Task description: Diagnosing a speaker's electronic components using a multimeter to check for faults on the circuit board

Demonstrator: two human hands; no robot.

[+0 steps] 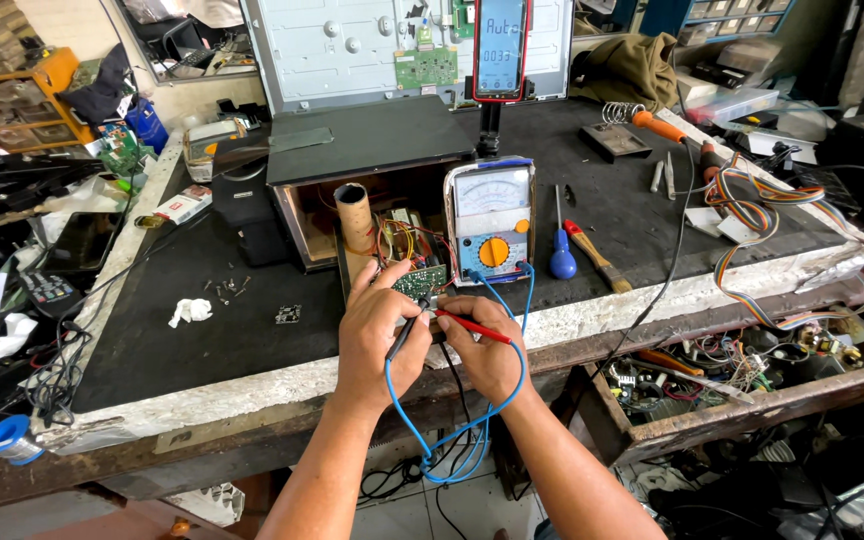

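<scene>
Head view: left hand (377,335) pinches a black probe (404,335), right hand (487,352) a red probe (472,326) — both tips meet the green circuit board (420,282) just above the fingers. Analog multimeter (490,220) stands beyond — blue leads (452,440) loop below the wrists.

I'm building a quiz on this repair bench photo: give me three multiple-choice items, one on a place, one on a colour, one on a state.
1. Where is the blue-handled screwdriver?
A right of the blue analog meter
B in the drawer
C on the floor

2. What colour is the meter's round dial?
A green
B orange
C white

3. What are the hands doing?
A resting empty
B holding probes
C gripping a hammer

Answers: A, it lies beside the meter; B, the knob is orange; B, the left hand holds the black probe, the right hand the red probe.
</scene>
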